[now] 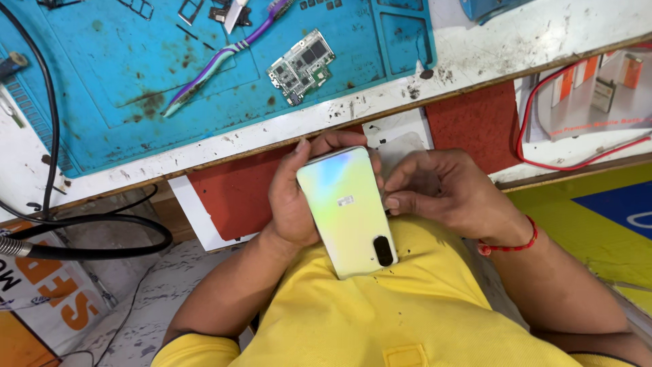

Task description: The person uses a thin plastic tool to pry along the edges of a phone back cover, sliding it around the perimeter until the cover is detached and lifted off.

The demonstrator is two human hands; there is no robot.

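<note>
Left hand (293,204) has its grip around the phone (346,211), right hand (441,194) pinching its edge; held over the lap, it could slip and fall.

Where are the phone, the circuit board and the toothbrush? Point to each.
phone (346,207): head view, middle of its pale back cover.
circuit board (302,66): head view, centre of the board.
toothbrush (216,62): head view, mid-handle.

A phone repair workshop: a stained blue repair mat (122,75) covers the worktop (489,47), with a bare circuit board (301,66) and cleaning toothbrush (217,58) lying on that mat.
</note>
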